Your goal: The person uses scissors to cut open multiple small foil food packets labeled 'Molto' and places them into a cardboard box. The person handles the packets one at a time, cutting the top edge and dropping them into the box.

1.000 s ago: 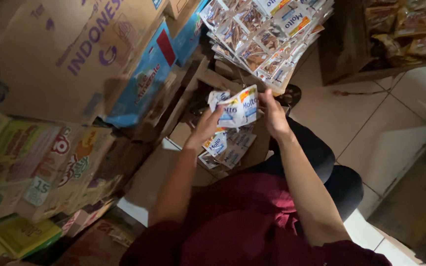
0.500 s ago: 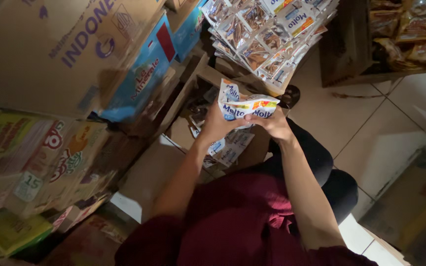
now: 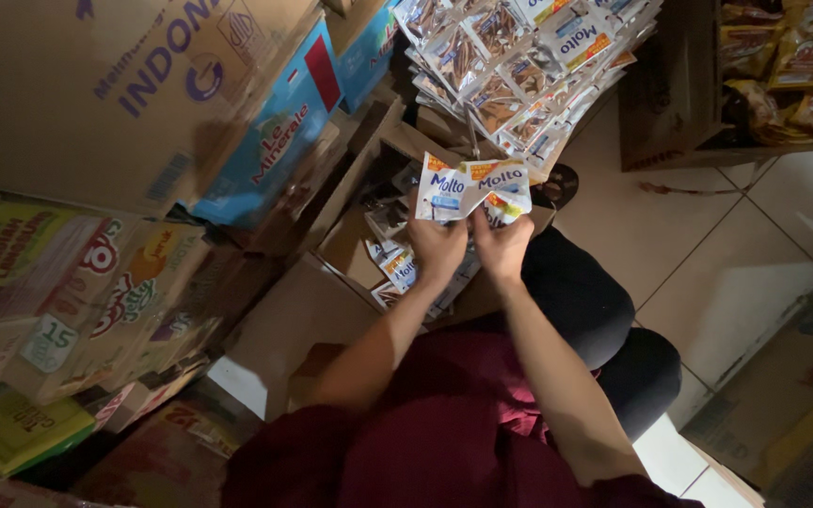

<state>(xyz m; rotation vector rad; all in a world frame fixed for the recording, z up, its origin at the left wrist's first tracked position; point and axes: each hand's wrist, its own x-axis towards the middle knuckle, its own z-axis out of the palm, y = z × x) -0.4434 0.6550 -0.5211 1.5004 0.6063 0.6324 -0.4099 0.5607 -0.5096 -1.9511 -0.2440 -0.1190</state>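
Since a moment ago both hands, left hand and right hand, have lifted the sachet strip higher, fingers clamped on it, toward the hanging sachets at twelve o'clock.

The hanging sachet strips run off the top edge, and shadow blurs the open carton's contents.

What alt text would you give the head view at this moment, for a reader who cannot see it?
Seen from above, a person's left hand and right hand hold a strip of white and blue sachets over an open cardboard box containing more sachets. Hanging sachet strips are above, stacked cartons at left, and a tiled floor at right.
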